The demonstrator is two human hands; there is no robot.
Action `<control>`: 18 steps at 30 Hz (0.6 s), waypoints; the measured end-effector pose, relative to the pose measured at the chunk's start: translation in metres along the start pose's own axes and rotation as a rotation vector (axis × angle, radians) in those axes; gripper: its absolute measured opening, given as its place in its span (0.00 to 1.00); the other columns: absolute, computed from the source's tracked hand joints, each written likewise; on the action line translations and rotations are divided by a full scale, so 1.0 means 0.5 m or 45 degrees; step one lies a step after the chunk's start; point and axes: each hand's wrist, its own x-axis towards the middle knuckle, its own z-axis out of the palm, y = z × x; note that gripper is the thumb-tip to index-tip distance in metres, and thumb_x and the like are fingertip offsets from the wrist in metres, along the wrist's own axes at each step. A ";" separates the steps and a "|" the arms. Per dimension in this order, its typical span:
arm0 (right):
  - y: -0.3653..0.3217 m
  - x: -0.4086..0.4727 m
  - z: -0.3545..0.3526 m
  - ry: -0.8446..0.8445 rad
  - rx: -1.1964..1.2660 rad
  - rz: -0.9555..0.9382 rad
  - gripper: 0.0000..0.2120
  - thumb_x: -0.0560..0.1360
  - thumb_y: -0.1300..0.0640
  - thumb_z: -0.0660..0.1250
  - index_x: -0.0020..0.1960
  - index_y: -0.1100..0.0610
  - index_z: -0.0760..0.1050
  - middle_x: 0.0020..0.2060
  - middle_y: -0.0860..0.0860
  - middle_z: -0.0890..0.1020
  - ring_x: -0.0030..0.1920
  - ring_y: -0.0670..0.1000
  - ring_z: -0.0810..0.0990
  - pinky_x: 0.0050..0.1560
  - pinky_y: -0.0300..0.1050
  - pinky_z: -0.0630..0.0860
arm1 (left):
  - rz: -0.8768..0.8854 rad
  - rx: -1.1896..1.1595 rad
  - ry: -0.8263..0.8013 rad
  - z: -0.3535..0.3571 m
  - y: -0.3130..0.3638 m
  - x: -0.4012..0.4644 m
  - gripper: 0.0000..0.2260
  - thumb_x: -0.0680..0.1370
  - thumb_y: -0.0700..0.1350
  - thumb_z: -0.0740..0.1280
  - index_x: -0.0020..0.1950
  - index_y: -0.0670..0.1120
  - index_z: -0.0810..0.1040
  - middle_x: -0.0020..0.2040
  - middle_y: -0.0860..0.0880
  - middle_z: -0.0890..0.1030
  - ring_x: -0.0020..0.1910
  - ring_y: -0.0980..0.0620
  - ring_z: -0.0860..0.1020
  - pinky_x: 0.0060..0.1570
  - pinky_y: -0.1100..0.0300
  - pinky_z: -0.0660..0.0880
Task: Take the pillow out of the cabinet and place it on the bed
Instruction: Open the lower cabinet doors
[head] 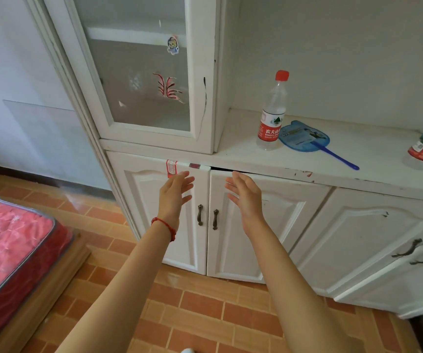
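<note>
Cabinet (230, 154): white, four lower doors; the pair before me shut, the right one a crack ajar at its top.
Pillow: not visible, so I cannot tell where it is.
Bed (9, 240): one, red mattress, lower left.
Counter (358, 149): two bottles (271, 115), one blue fan (304, 136).
Left grip (174, 192): fingers apart, empty, raised above the handles (200, 215).
Right grip (243, 192): fingers apart, empty, palm facing the left.
</note>
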 end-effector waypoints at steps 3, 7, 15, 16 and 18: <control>0.017 0.046 0.026 0.063 -0.041 0.004 0.10 0.76 0.57 0.62 0.57 0.56 0.74 0.53 0.55 0.79 0.54 0.52 0.78 0.58 0.48 0.74 | -0.041 0.022 -0.031 -0.007 -0.007 0.062 0.10 0.79 0.46 0.57 0.55 0.46 0.76 0.55 0.45 0.79 0.57 0.47 0.76 0.57 0.52 0.73; 0.042 0.101 0.049 0.118 -0.134 -0.008 0.11 0.75 0.58 0.64 0.57 0.56 0.75 0.53 0.53 0.79 0.57 0.53 0.77 0.58 0.48 0.73 | -0.095 0.026 -0.051 -0.014 -0.021 0.130 0.10 0.79 0.46 0.58 0.55 0.46 0.75 0.55 0.45 0.79 0.57 0.47 0.76 0.57 0.53 0.73; 0.090 0.174 0.062 0.087 -0.305 -0.047 0.12 0.75 0.59 0.65 0.58 0.58 0.74 0.52 0.51 0.79 0.54 0.48 0.76 0.61 0.45 0.72 | -0.163 0.051 -0.081 -0.004 -0.059 0.212 0.09 0.79 0.46 0.57 0.54 0.47 0.75 0.55 0.45 0.79 0.57 0.48 0.76 0.59 0.51 0.73; 0.096 0.182 0.060 0.074 -0.352 -0.071 0.12 0.75 0.59 0.65 0.58 0.58 0.74 0.54 0.52 0.79 0.54 0.48 0.76 0.59 0.41 0.72 | -0.165 0.051 -0.077 0.000 -0.063 0.221 0.09 0.79 0.46 0.57 0.54 0.47 0.75 0.55 0.45 0.79 0.56 0.48 0.76 0.59 0.51 0.73; 0.108 0.198 0.055 0.037 -0.486 -0.118 0.13 0.75 0.59 0.65 0.59 0.58 0.73 0.56 0.52 0.78 0.55 0.48 0.75 0.55 0.33 0.70 | -0.176 0.054 -0.069 0.006 -0.073 0.235 0.09 0.79 0.46 0.57 0.54 0.46 0.75 0.54 0.45 0.79 0.56 0.48 0.76 0.59 0.50 0.73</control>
